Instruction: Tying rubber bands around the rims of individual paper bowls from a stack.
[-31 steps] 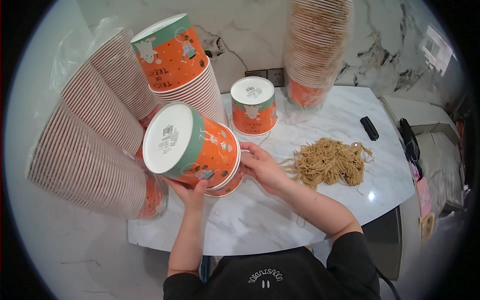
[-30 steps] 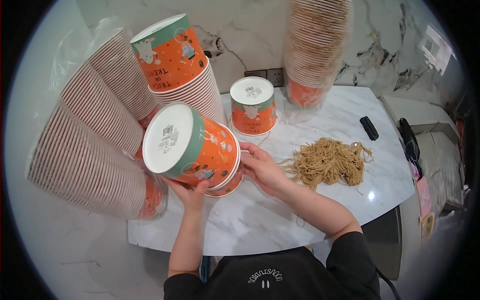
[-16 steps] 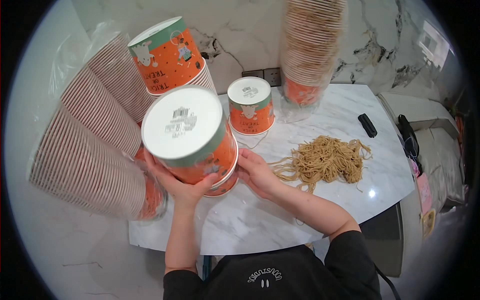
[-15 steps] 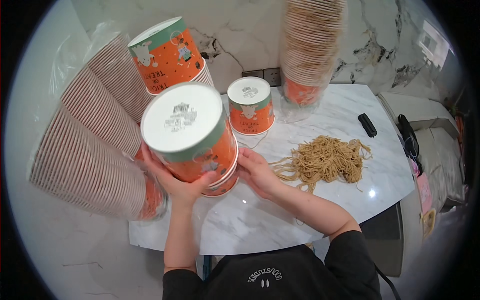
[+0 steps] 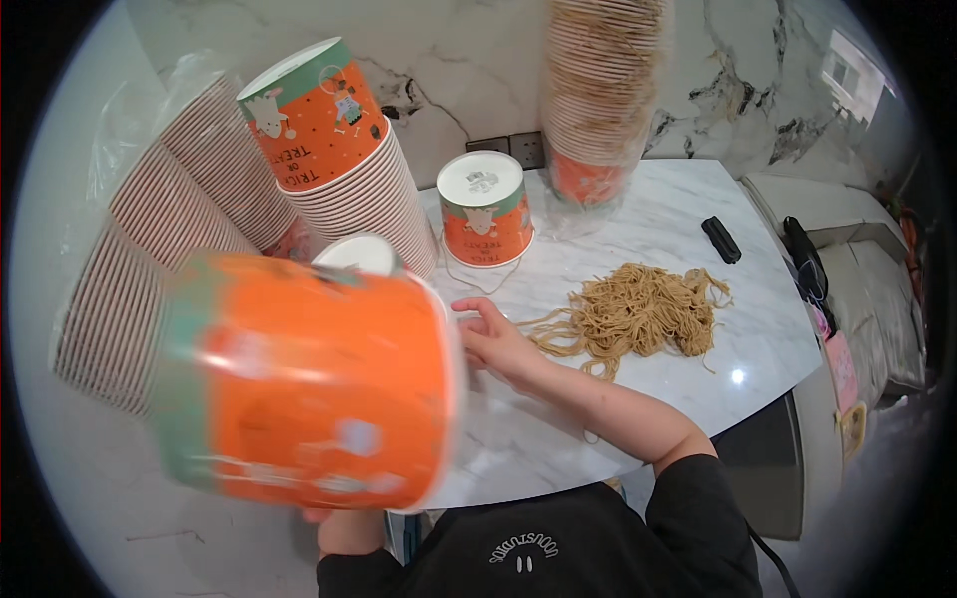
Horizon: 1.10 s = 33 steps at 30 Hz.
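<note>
A large orange paper bucket (image 5: 319,384) with a green band is lifted close in front of me, tipped on its side and blurred by motion. My left hand (image 5: 317,514) grips it from beneath; most of that hand is hidden behind the bucket. Behind it, partly covered, stands another upturned bucket with a white base (image 5: 356,255). My right hand (image 5: 490,337) is beside that one's rim, fingers apart and holding nothing; whether its fingertips touch the rim I cannot tell. Farther back, a single upturned bucket (image 5: 485,214) has a tan cord at its rim.
Nested bucket stacks (image 5: 184,194) in clear plastic lean at the left, near an upright stack (image 5: 374,189). A tall bagged stack (image 5: 603,100) stands by the wall. Tangled tan cord (image 5: 643,317) and a black object (image 5: 721,240) lie on the marble table (image 5: 688,194). A grey sofa (image 5: 867,299) is at right.
My left hand has raised the top bucket off the one beneath and tipped it toward me, its base swinging left. My right hand stays near the lower bucket.
</note>
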Tool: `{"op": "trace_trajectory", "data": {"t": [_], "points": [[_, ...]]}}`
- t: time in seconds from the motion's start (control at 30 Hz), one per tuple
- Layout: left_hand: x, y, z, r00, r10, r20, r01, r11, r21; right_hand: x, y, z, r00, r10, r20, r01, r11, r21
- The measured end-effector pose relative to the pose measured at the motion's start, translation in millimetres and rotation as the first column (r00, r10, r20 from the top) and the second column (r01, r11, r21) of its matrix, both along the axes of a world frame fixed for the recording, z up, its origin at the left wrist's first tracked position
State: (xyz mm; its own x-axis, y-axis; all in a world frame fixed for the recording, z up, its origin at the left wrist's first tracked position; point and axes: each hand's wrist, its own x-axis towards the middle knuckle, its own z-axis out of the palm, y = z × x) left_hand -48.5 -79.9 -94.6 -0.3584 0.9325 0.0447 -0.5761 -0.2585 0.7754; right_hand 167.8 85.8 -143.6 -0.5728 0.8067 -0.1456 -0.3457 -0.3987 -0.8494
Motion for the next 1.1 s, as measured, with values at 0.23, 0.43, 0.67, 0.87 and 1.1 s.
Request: {"op": "trace_trajectory", "data": {"t": [0.23, 0.43, 0.67, 0.87, 1.1], "points": [[53.6, 14.0, -13.4, 0.777, -0.419, 0.469, 0.554, 0.81, -0.194, 57.3, 45.1, 40.2, 0.582, -0.455, 0.674, -0.36, 0.599, 0.715], [84.9, -13.1, -14.7, 0.314, -0.507, 0.803, 0.896, 0.437, -0.075, 90.5, 58.0, 10.8, 0.234, -0.633, 0.738, -0.676, 0.439, 0.591], [93.2, -5.1, 22.0, 0.455, -0.592, 0.665, 0.852, 0.506, -0.132, 87.0, 51.5, 6.6, 0.271, -0.674, 0.688, -0.701, 0.352, 0.62], [88.7, -6.5, 1.8, 0.288, -0.443, 0.849, 0.806, 0.592, 0.035, 94.1, 53.8, 23.9, 0.326, -0.636, 0.699, -0.622, 0.413, 0.666], [82.7, -7.9, 2.1, 0.365, -0.365, 0.856, 0.688, 0.725, 0.016, 104.1, 57.7, 20.6, 0.376, -0.553, 0.744, -0.564, 0.5, 0.657]]}}
